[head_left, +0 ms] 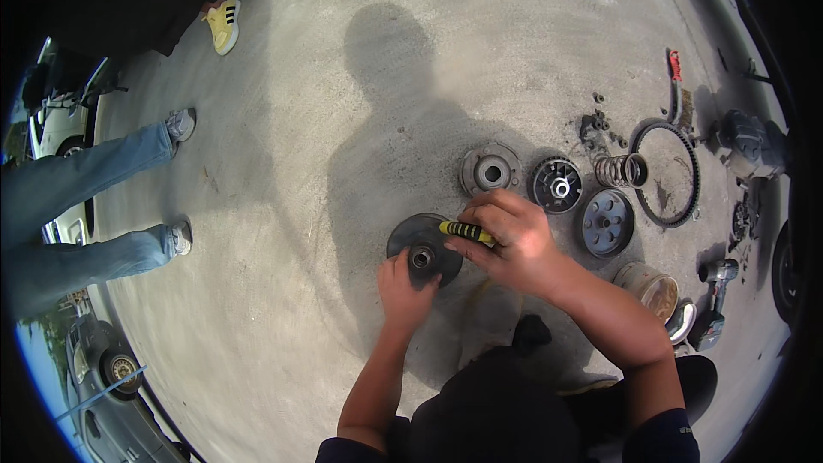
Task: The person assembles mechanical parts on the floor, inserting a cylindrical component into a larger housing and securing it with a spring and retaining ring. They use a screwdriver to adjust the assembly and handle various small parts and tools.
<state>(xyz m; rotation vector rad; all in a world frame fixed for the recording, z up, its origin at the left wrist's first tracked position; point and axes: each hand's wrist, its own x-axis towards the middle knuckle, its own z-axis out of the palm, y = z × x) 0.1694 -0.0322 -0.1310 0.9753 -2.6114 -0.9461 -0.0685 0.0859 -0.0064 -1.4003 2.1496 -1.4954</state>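
A dark round pulley disc (413,230) with a metal hub in its centre is in front of me, just above or on the concrete. My left hand (405,293) grips its near side, fingers at the hub and thumb by the lower edge. Over the disc's right side, my right hand (521,242) is closed around a tool with a yellow-and-black handle (467,231). The tool's working end cannot be made out. Beyond my right hand lie a flanged metal hub (491,173) and a finned black pulley (557,185).
Right of my hands are a clutch drum (606,223), a coil spring (619,171), a toothed belt (667,221), a red-handled brush (675,67), a round tub (645,290) and a cordless power tool (717,296). Two people stand at left, one in jeans (103,173). A motorbike stands at far right.
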